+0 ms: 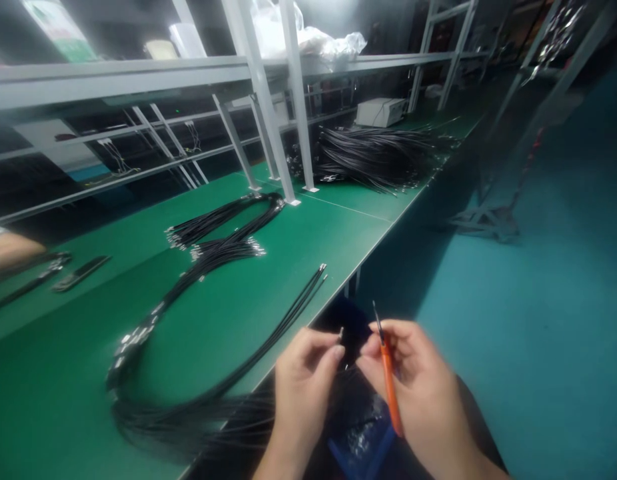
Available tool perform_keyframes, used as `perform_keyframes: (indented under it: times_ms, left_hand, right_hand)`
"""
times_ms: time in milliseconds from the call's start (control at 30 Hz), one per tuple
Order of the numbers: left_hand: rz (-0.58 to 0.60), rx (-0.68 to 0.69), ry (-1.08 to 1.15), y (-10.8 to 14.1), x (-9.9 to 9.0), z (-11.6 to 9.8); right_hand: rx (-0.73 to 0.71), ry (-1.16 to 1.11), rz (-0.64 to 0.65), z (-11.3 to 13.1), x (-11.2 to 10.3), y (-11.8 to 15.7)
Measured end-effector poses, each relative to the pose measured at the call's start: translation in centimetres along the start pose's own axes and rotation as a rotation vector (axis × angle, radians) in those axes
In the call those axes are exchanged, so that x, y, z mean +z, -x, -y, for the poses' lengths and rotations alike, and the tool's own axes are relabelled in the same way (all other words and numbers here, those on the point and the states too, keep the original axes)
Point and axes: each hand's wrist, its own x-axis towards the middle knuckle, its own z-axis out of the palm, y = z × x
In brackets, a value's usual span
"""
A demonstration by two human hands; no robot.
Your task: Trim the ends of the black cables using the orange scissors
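Observation:
My left hand (308, 373) is closed in a pinch on a small metal-tipped cable end (341, 335), just past the table's front edge. Beside it, to the right, my right hand (418, 380) grips an orange-handled tool (390, 387) with a thin dark metal tip pointing up. The tool's exact kind is unclear. The hands are a short gap apart. A long bundle of black cables (173, 293) with silvery ends curves over the green table to the left of my hands. Several loose cables (288, 317) from it extend toward the table edge.
A blue bin (361, 447) with small shiny pieces sits below my hands. White shelf posts (273, 113) stand on the green table (198, 333). Behind them lies a large heap of black cables (373, 157) near a white box (381, 112). Another person's arm (11, 252) rests at far left.

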Motion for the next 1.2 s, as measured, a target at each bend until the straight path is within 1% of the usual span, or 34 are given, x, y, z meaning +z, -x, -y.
perform_keyframes:
  times_ms: [33, 100, 167, 267, 367, 433, 533, 700, 900, 1000, 1100, 1200]
  left_hand:
    - [0.008, 0.006, -0.02, 0.1, 0.1, -0.2]
    - [0.026, 0.018, -0.062, 0.2, 0.1, -0.5]
    - [0.052, 0.018, -0.103, 0.3, 0.1, -0.7]
    - [0.083, 0.01, -0.133, 0.4, 0.1, -0.6]
    - [0.051, 0.037, -0.112, 0.5, 0.2, -0.4]
    - [0.021, 0.056, -0.084, 0.6, 0.3, -0.3]
    - [0.015, 0.039, -0.047, 0.7, 0.4, -0.3]
    - [0.029, -0.034, 0.039, 0.6, 0.2, -0.3]
    - [0.099, -0.118, 0.179, 0.3, -0.2, -0.6]
    - [0.083, -0.083, 0.13, 0.3, -0.1, -0.6]
    - [0.042, -0.018, 0.003, 0.5, 0.1, -0.6]
    - [0.049, -0.016, -0.025, 0.6, 0.2, -0.6]
  right_hand:
    - [-0.069, -0.023, -0.044, 0.0, 0.3, -0.3]
    - [-0.165, -0.047, -0.071, 0.1, 1.0, -1.1]
    - [-0.185, -0.051, -0.063, 0.4, 1.5, -1.7]
    - [-0.138, -0.094, -0.084, 1.0, 1.9, -2.1]
    - [-0.054, -0.209, -0.094, 1.3, 2.1, -1.9]
    - [0.029, -0.321, -0.061, 1.0, 2.3, -1.5]
    - [0.129, -0.485, 0.016, 0.3, 2.8, -1.1]
    - [0.161, -0.608, 0.077, -0.3, 2.9, -1.0]
    - [0.212, -0.667, 0.117, 0.2, 2.1, -1.0]
    - [0.245, -0.709, 0.135, 0.6, 1.8, -1.2]
    - [0.26, -0.701, 0.099, 0.7, 1.8, -1.3]
    - [0.267, -0.684, 0.083, 0.5, 1.8, -1.2]
